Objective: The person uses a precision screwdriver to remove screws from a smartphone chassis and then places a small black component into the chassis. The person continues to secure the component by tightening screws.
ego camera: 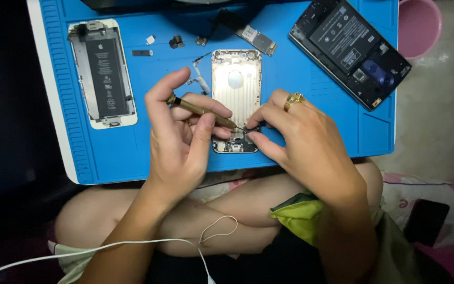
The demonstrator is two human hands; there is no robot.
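Screwdriver point(202, 110) sits in the left hand point(177, 142), grip clamped on the brass shaft w/ thumb and fingers; long axis runs from upper left of the frame down to lower right, tip pointing at the lower end of the open phone shell point(236, 87). That shell lies at centre frame on the blue mat point(300, 105), long axis top-to-bottom, bottom end toward the person. Right hand point(303, 139), gold ring on it, pinches its fingertips together on a small dark part at the shell's lower right corner, just beside the driver tip. Both hands about equally near; tip approaches from the left. Other phone w/ battery point(102, 73) lies upper left, a dark one point(349, 50) upper right.
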